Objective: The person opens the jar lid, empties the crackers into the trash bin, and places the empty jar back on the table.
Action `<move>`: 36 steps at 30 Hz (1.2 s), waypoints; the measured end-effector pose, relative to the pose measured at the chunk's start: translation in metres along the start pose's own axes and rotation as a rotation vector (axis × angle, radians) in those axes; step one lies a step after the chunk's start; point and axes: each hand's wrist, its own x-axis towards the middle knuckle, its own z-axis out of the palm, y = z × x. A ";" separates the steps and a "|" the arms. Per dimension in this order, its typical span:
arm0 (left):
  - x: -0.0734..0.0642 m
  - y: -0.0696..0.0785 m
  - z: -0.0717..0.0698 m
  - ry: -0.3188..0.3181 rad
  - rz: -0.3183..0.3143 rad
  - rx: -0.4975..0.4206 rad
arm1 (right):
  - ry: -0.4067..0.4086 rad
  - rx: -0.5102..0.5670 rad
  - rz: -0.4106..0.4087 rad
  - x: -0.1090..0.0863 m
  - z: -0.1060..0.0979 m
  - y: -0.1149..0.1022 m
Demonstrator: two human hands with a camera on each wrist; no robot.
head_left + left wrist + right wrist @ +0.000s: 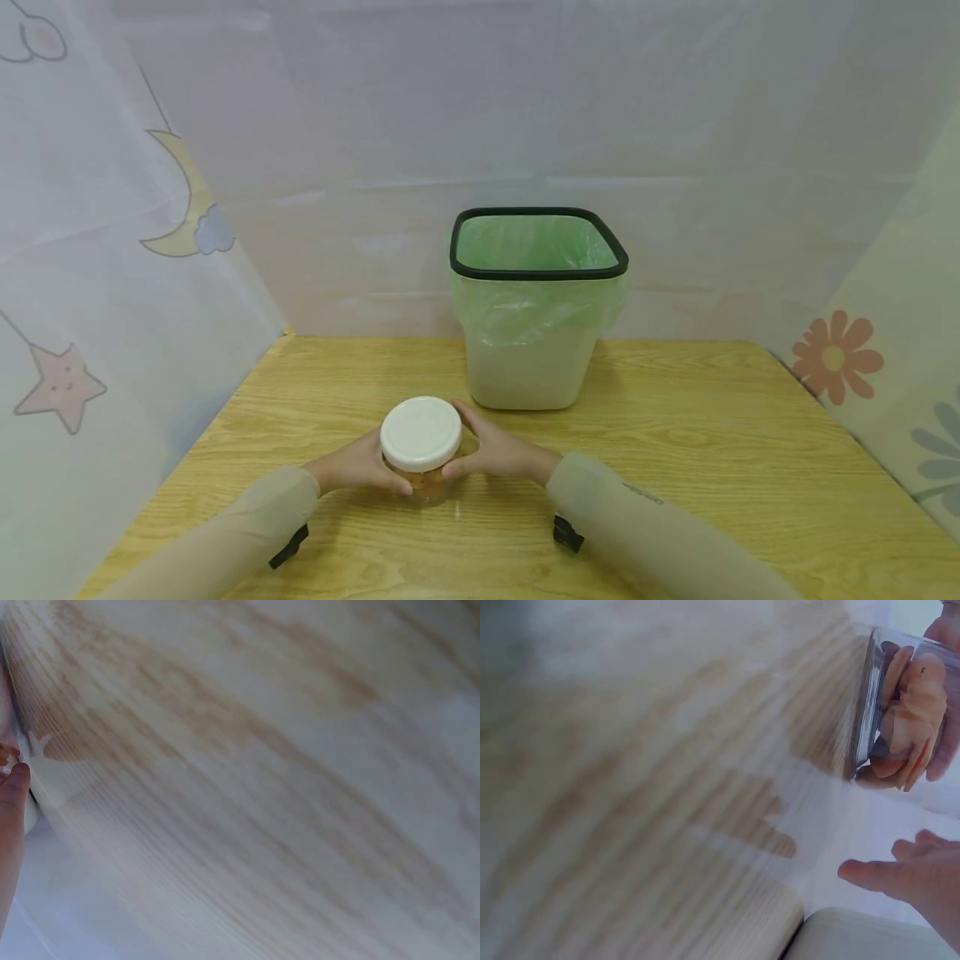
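Note:
A clear jar point(430, 486) with a wide white lid point(421, 431) stands upright near the middle of the wooden table. Peach-brown pieces point(913, 712) show through its wall in the right wrist view. My left hand point(362, 463) grips the jar from the left, thumb across its near side. On the other side, my right hand point(504, 452) spreads thumb and fingers around the jar. The right wrist view shows the extended right fingers point(874, 876) with a gap between them and the jar. Only a sliver of the left hand point(10, 817) appears in the left wrist view.
Behind the jar, slightly right, stands a white bin point(528, 375) with a black rim and a green liner bag point(536, 312). Printed sheets point(375, 100) enclose the wooden table point(712, 433) at the back and both sides.

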 end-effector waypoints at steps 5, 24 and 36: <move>0.000 0.001 0.001 -0.001 0.001 0.008 | 0.079 -0.018 -0.001 -0.006 0.004 -0.006; 0.000 0.002 0.003 0.009 -0.005 0.017 | 0.245 0.051 -0.047 -0.007 0.032 -0.024; 0.000 -0.001 0.001 -0.004 0.019 0.019 | 0.258 0.046 0.018 -0.006 0.031 -0.020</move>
